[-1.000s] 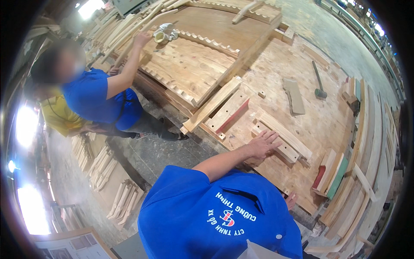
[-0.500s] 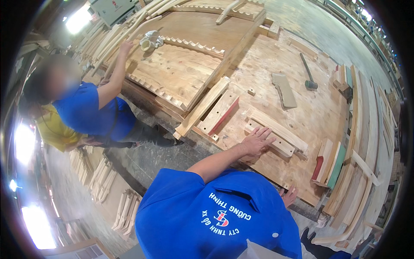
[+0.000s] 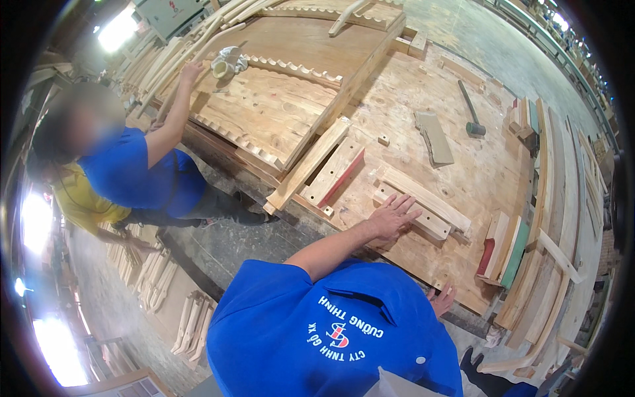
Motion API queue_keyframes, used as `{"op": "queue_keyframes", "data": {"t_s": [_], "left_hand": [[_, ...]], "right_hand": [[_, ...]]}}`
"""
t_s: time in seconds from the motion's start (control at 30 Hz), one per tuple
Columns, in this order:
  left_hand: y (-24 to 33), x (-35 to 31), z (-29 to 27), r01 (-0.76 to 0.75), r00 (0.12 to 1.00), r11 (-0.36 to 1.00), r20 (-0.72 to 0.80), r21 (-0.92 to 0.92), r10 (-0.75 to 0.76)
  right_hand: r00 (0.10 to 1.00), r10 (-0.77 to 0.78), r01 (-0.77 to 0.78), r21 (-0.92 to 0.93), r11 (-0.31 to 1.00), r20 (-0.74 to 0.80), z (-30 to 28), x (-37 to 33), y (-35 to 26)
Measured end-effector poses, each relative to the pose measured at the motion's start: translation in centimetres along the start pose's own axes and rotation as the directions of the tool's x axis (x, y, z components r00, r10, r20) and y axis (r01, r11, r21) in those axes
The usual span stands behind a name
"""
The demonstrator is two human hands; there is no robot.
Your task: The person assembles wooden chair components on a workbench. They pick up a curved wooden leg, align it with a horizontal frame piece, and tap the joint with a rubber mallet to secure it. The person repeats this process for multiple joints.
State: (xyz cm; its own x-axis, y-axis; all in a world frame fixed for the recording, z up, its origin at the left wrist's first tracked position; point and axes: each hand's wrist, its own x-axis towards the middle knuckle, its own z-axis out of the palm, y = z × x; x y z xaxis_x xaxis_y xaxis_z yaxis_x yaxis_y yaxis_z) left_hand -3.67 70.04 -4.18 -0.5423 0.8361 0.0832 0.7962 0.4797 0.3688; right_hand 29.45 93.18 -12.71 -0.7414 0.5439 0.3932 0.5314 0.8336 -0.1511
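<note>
My left hand (image 3: 395,217) lies flat with its fingers stretched out across a pale wooden block with dark drilled holes (image 3: 433,227). The block sits on the plywood worktable (image 3: 403,145), against a longer wooden bar (image 3: 430,197) fixed along its far side. At the table's near edge rests my right hand (image 3: 442,301), fingers apart and holding nothing; my body hides part of it. Left of my left hand stands a holed wooden jig with a red edge (image 3: 336,173), beside a long wooden rail (image 3: 311,164).
A mallet (image 3: 473,126) and a flat board scrap (image 3: 434,139) lie farther back. Wooden blocks with red and green faces (image 3: 506,251) and long strips (image 3: 555,218) line the right side. A person in blue (image 3: 149,152) handles wood at left, near another in yellow (image 3: 79,195).
My hands have stayed in place. At the far left, the arm of the person in yellow has lowered toward the stacked wood pieces.
</note>
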Motion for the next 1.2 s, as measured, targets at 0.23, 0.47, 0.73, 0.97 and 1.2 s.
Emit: {"op": "queue_keyframes", "data": {"t_s": [0.23,0.47,0.73,0.97,1.2], "left_hand": [[0.0,-0.1,-0.1,0.015,1.000,1.000,0.019,-0.009,-0.015],[0.3,0.0,-1.0,0.030,0.997,0.999,0.072,-0.020,-0.029],[0.4,-0.1,-1.2,0.026,0.997,0.999,0.072,-0.024,-0.024],[0.6,-0.2,-2.0,0.025,0.995,1.000,0.095,-0.018,-0.024],[0.7,-0.2,-1.8,0.022,0.998,0.999,0.065,-0.033,-0.019]], "right_hand": [[1.000,0.016,-0.016,0.000,1.000,0.022,-0.1,0.1,-0.1],[0.999,0.025,-0.025,-0.005,1.000,0.023,0.1,-0.1,0.1],[0.999,0.031,-0.031,-0.008,0.999,0.039,0.1,-0.1,0.2],[1.000,0.017,-0.017,-0.001,1.000,0.020,0.1,-0.1,0.0],[1.000,0.012,-0.012,0.002,1.000,0.024,0.3,-0.3,0.4]]}}
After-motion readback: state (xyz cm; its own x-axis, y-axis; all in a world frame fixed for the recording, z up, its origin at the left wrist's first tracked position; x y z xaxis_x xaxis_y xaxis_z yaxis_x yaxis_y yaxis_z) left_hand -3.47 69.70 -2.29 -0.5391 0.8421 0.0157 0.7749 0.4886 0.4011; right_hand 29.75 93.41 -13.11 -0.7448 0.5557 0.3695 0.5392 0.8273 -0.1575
